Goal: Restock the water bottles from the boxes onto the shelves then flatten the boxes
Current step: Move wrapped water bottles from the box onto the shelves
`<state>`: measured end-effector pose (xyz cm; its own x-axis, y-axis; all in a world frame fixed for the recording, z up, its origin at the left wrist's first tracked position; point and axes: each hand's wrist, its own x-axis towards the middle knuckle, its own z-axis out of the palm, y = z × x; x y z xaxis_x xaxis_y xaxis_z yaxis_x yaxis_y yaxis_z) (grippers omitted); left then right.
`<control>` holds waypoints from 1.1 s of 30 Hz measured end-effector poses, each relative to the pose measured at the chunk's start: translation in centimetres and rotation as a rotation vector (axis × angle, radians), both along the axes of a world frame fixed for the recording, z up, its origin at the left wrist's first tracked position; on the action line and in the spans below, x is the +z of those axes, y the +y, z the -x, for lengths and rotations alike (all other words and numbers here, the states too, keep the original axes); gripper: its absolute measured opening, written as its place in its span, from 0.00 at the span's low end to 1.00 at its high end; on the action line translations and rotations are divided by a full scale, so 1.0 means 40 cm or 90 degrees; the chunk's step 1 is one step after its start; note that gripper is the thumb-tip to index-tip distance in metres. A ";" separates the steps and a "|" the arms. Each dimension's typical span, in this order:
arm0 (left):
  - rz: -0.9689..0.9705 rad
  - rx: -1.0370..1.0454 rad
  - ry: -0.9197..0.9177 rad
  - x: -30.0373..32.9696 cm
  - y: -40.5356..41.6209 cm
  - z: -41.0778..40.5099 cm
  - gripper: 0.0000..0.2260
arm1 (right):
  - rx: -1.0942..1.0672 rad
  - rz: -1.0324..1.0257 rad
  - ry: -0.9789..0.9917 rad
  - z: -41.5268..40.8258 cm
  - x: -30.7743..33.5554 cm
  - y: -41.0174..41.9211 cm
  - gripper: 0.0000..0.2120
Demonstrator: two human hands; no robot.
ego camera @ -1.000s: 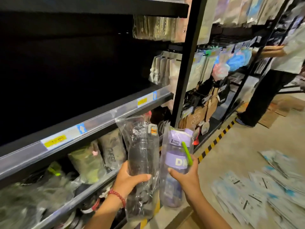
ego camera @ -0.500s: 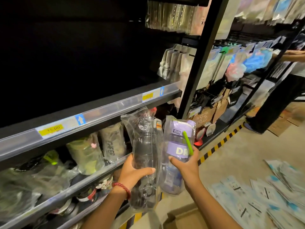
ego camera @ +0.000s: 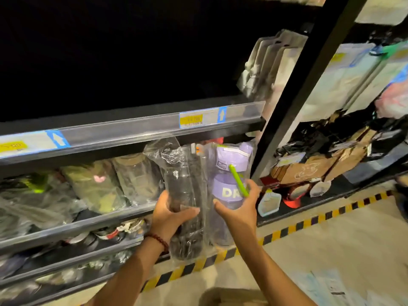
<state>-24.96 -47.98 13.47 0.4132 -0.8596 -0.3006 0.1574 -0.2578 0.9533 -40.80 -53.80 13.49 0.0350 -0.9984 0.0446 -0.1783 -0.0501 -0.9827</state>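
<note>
Left hand (ego camera: 171, 214) is wrapped around the middle of a dark smoky water bottle (ego camera: 187, 195), thumb across the near side and fingers curled behind, with a red bead bracelet (ego camera: 159, 239) at the wrist. Right hand (ego camera: 239, 209) is closed round a purple water bottle (ego camera: 229, 173), thumb on the front just under the white letters and fingers on the far right side. Both bottles stand upright, side by side and touching or very nearly so, each in a clear plastic bag (the dark one's bag is crinkled and sticks up above the cap). A green strap (ego camera: 238, 181) runs slantwise down the purple bottle to the right hand's fingers.

The bottles are held in front of the shelving unit, their tops just under the edge of the upper shelf (ego camera: 132, 131), which carries yellow price labels (ego camera: 191, 119) and blue arrow stickers. The space above that shelf is too dark to make out. On the lower shelf (ego camera: 77, 226), to the left of the bottles, lie more bagged bottles in olive and grey tones (ego camera: 97, 188). A black upright post (ego camera: 295, 89) rises to the right, with hanging packets (ego camera: 265, 62) beside it. Yellow and black hazard tape (ego camera: 309, 221) runs along the floor at the shelf base, and the top of a cardboard box (ego camera: 231, 295) shows at the near edge
</note>
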 end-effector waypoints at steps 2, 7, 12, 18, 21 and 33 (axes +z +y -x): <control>0.015 0.007 0.003 -0.001 -0.022 0.005 0.29 | 0.013 0.005 -0.022 -0.010 -0.011 -0.030 0.38; 0.034 0.042 -0.009 -0.026 -0.080 0.005 0.34 | 0.020 0.067 -0.031 -0.021 -0.035 -0.091 0.38; 0.079 0.128 -0.031 -0.033 -0.142 0.011 0.49 | 0.009 0.114 -0.046 -0.022 -0.073 -0.146 0.40; 0.150 0.165 -0.077 -0.063 -0.194 -0.001 0.34 | -0.011 0.159 -0.081 -0.048 -0.110 -0.188 0.40; 0.153 0.161 -0.091 -0.071 -0.209 -0.006 0.33 | -0.021 0.173 -0.089 -0.058 -0.121 -0.196 0.40; 0.151 0.211 -0.097 -0.102 -0.243 -0.002 0.36 | -0.047 0.226 -0.107 -0.088 -0.141 -0.204 0.40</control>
<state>-24.90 -57.70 9.41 0.7026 -0.7111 -0.0249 0.0480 0.0124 0.9988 -37.28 -61.96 7.86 -0.0739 -0.9191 0.3869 -0.0320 -0.3856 -0.9221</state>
